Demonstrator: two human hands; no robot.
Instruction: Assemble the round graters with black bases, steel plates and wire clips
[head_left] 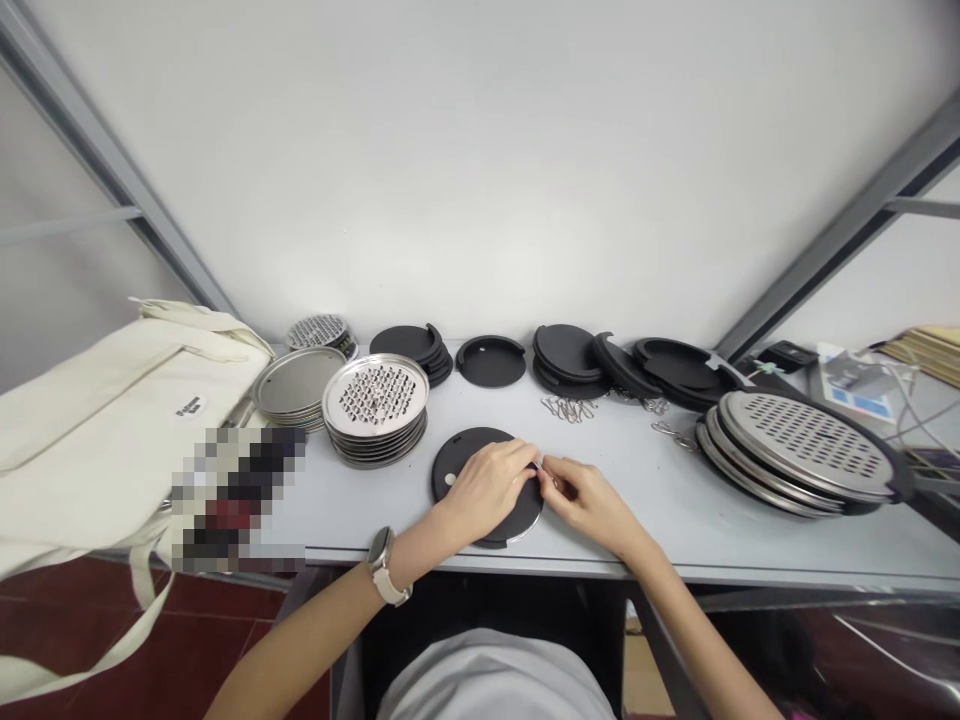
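Note:
A round black disc (469,455) with a metal rim under it lies flat at the table's near edge. My left hand (491,485), with a watch on its wrist, rests on top of the disc with curled fingers pressing it. My right hand (585,497) is at the disc's right edge, its fingers pinched on a small wire clip (541,470) where the two hands meet. A pile of loose wire clips (568,408) lies just behind the hands.
Stacks of perforated metal grater discs (375,405) and plain metal plates (296,385) stand at the left; a larger fanned stack (802,450) lies at the right. Black discs (570,358) line the wall. A cream tote bag (97,420) sits far left.

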